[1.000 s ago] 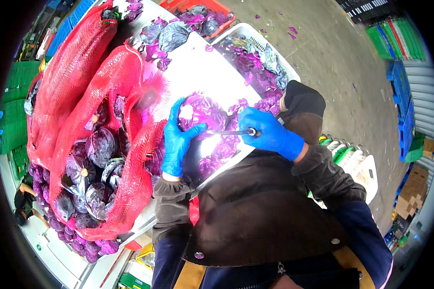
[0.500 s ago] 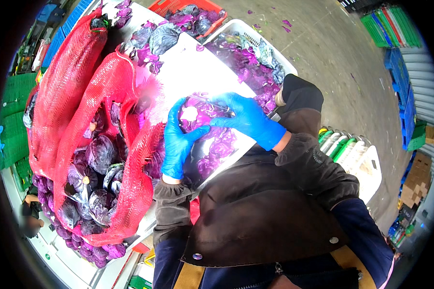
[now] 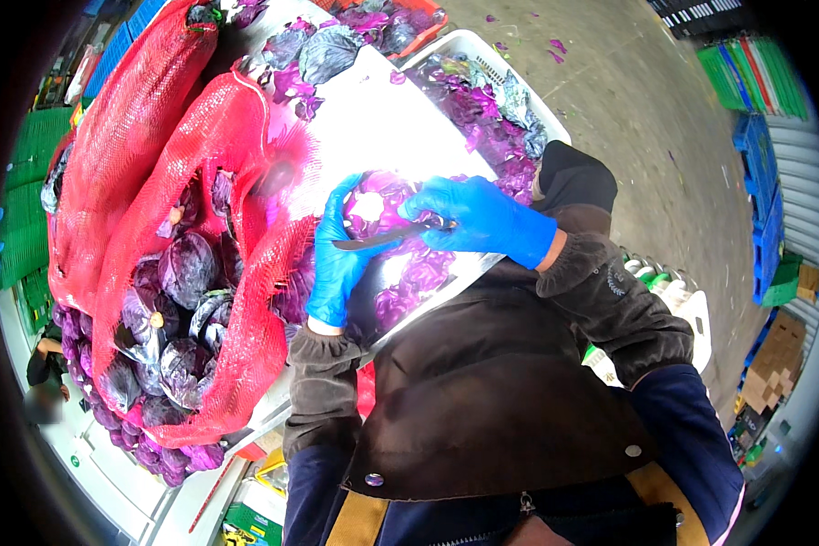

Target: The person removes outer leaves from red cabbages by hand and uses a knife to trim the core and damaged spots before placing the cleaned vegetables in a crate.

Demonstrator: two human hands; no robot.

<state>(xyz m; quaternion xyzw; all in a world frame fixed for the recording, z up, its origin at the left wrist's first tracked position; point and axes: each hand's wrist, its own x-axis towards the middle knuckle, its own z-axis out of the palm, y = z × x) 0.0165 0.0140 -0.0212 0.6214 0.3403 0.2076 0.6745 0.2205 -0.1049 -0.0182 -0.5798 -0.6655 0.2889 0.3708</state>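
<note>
A red cabbage [image 3: 379, 194] with a pale cut stem facing up lies on the white work surface in front of me. My left hand [image 3: 337, 264], in a blue glove, curves around its left side with the thumb hidden behind the blade. In my blue-gloved right hand [image 3: 482, 218] is a knife [image 3: 373, 242], its dark blade pointing left across the near side of the cabbage. Loose purple leaves [image 3: 414, 282] lie just below the hands. Beside my left hand sprawls an opened red mesh sack [image 3: 268, 355] with several whole red cabbages [image 3: 188, 268] in it.
Another full red mesh sack [image 3: 132, 146] lies farther left. Beyond the table's right edge stands a white crate [image 3: 555, 127] of trimmed leaves, with a red crate [image 3: 437, 20] of leaves behind it. A person [image 3: 45, 373] is at the far left. Green and blue crates [image 3: 755, 77] stand far right.
The knife blade now shows, swung out leftward across the cabbage from my right hand. My left hand stays around the cabbage. The view has shifted slightly.
</note>
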